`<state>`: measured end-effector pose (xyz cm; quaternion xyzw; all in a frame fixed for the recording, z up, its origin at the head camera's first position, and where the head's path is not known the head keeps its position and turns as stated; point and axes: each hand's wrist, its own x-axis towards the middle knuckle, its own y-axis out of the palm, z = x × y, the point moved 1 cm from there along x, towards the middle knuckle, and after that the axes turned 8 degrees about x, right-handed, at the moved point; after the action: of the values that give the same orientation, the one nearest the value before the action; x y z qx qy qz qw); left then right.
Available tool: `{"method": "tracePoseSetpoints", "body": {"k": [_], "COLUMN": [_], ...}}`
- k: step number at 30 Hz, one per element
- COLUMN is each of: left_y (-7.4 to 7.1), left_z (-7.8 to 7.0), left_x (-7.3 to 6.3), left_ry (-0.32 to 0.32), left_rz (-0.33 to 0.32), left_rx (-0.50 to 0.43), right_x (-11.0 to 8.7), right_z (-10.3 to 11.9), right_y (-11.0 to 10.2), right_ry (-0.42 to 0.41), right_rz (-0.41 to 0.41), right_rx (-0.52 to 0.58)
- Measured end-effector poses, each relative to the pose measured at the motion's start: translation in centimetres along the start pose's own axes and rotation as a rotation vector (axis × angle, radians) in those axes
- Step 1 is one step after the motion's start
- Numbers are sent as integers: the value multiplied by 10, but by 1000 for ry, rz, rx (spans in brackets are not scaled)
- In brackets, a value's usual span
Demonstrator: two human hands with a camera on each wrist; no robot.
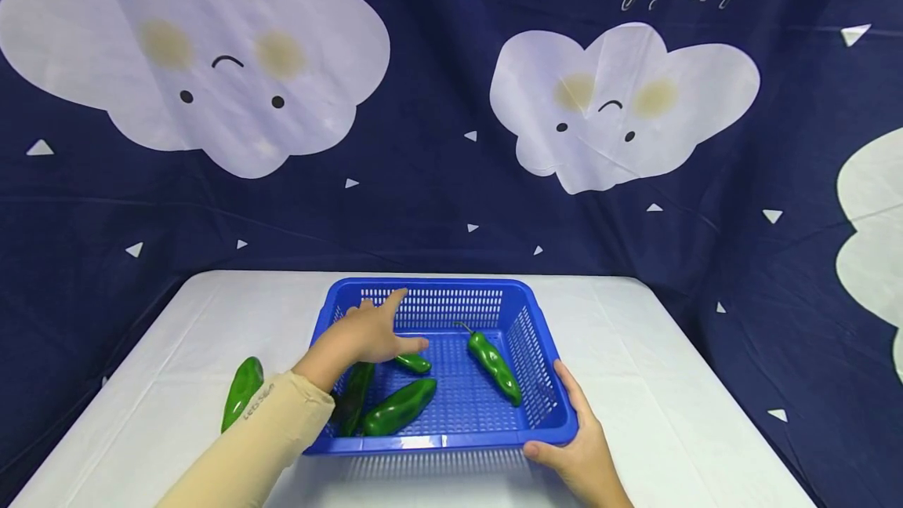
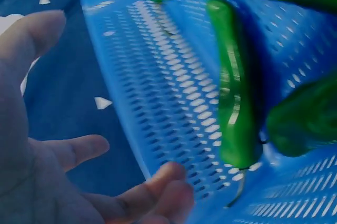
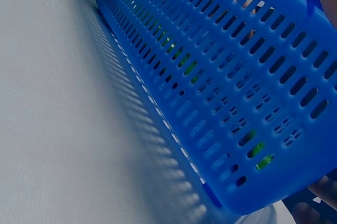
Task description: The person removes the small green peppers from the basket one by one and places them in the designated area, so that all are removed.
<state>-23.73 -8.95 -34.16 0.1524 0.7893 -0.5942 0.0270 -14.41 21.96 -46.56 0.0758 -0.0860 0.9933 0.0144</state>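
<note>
Two bare hands at a blue, rectangular, slotted plastic basket (image 1: 458, 359) on a worktop (image 1: 677, 382) covered with white cloth. The left hand (image 1: 370, 333), at the end of a loose cream sleeve (image 1: 247, 445) bearing dark print, is held over the left part of the basket; its fingers are apart and hold nothing, the index finger directed toward the far wall and the thumb toward the right. The right hand (image 1: 578, 445) is clamped on the near right corner of the basket, thumb at the front rim, the other fingers along the outside of the right wall. Within the basket, a long, glossy green pepper with a thin curved stem (image 1: 494, 367) lies obliquely near the right wall; a plump, glossy green pepper (image 1: 400, 408) lies near the front wall; a slender, darker green pepper (image 1: 355, 398) lies just to its left; and a small visible length of green pepper (image 1: 415, 364) emerges from behind the left hand. Outside, a broad green pepper (image 1: 243, 390) lies on the worktop to the left, partly covered by the sleeve. Behind hangs a navy cloth (image 1: 437, 210) printed with white clouds and small triangles. In the right wrist view, green shows through the wall slots.
</note>
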Motion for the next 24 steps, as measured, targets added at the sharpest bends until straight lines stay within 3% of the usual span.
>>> {"method": "tracePoseSetpoints", "body": {"k": [6, 10, 17, 24], "left_y": [19, 29, 36, 39], "left_z": [3, 6, 8, 8], "left_x": [19, 25, 29, 33], "left_ry": [-80, -103, -95, -50], "left_rz": [124, 167, 238, 224], "left_rx": [110, 151, 146, 182], "right_x": [-1, -1, 0, 1], "right_z": [0, 0, 0, -1], "right_y": [1, 1, 0, -1], "right_ry": [-17, -18, 12, 7], "right_rz": [3, 2, 0, -5], "right_rx": [-13, -14, 4, -24]}}
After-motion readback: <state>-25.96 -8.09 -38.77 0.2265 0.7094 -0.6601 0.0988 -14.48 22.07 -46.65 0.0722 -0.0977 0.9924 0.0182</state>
